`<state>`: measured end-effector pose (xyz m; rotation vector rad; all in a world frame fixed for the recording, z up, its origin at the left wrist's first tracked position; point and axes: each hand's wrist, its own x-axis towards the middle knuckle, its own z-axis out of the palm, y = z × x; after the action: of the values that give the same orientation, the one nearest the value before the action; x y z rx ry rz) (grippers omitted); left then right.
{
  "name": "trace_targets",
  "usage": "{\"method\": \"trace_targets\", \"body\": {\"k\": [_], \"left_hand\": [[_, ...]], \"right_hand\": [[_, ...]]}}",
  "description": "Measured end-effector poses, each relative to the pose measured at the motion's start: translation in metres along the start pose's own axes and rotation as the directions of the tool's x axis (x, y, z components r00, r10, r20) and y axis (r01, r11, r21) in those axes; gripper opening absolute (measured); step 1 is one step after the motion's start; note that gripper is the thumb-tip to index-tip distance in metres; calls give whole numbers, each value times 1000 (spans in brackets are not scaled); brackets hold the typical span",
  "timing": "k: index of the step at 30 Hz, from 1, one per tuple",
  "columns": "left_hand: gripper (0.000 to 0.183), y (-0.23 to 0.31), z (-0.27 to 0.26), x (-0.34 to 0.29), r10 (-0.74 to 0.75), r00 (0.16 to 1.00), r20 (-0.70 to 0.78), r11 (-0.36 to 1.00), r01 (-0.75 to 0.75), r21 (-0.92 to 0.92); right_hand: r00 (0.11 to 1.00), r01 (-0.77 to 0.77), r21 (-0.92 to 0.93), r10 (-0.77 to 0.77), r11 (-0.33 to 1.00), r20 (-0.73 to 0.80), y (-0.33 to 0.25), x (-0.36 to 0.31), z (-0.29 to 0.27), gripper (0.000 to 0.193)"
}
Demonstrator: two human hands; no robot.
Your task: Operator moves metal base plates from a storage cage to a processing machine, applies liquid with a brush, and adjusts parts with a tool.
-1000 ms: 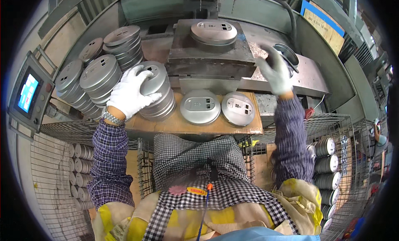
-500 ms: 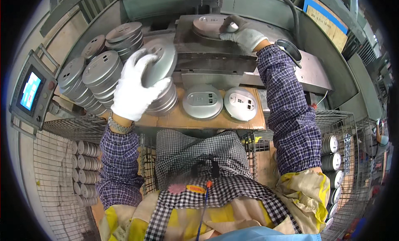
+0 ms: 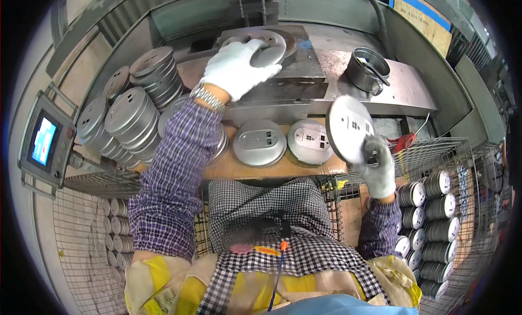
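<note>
My left hand [image 3: 239,67], in a white glove, grips a round silver metal disc [image 3: 276,47] at the machine's dark metal block [image 3: 299,65]. The glove covers part of that disc, and I cannot tell whether it lies flat there. My right hand [image 3: 375,165], gloved with greyed fingertips, pinches another silver metal disc [image 3: 348,127] by its lower right edge. That one is tilted up, its face with small cut-outs turned toward me. Below the block, two more discs, a left one [image 3: 259,142] and a right one [image 3: 309,141], lie on a cardboard-brown board [image 3: 250,171].
Stacks of discs [image 3: 128,111] stand at the left, beside a control panel with a lit screen [image 3: 43,141]. A dark metal mug [image 3: 363,76] sits on the ledge at right, near a red-handled tool [image 3: 403,143]. Wire baskets with discs [image 3: 440,228] flank me.
My left hand has carried its disc from above the stacks to the block. My right hand has drawn a disc off the block, down toward me and to the right.
</note>
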<state>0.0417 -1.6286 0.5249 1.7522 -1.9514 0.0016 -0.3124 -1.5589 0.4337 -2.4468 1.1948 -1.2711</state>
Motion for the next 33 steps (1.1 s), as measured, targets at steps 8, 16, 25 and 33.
{"method": "trace_targets", "body": {"k": [8,16,25,33], "left_hand": [[63,10,29,75,29,995,96,979,-48,196],[57,-24,19,73,268,949,168,963,-260,-65],[58,-30,31,71,281,955,93,959,-283,1],[66,-40,27,70,320,935,152,934,-338,113]], "right_hand": [[974,-224,125,225,967,5,9,-52,-23,59],[993,-119,82,117,990,25,14,-41,-9,62],[992,-8,207,-18,978,126,11,-21,21,63],[996,-30,171,16,985,83,3,-30,11,62]]}}
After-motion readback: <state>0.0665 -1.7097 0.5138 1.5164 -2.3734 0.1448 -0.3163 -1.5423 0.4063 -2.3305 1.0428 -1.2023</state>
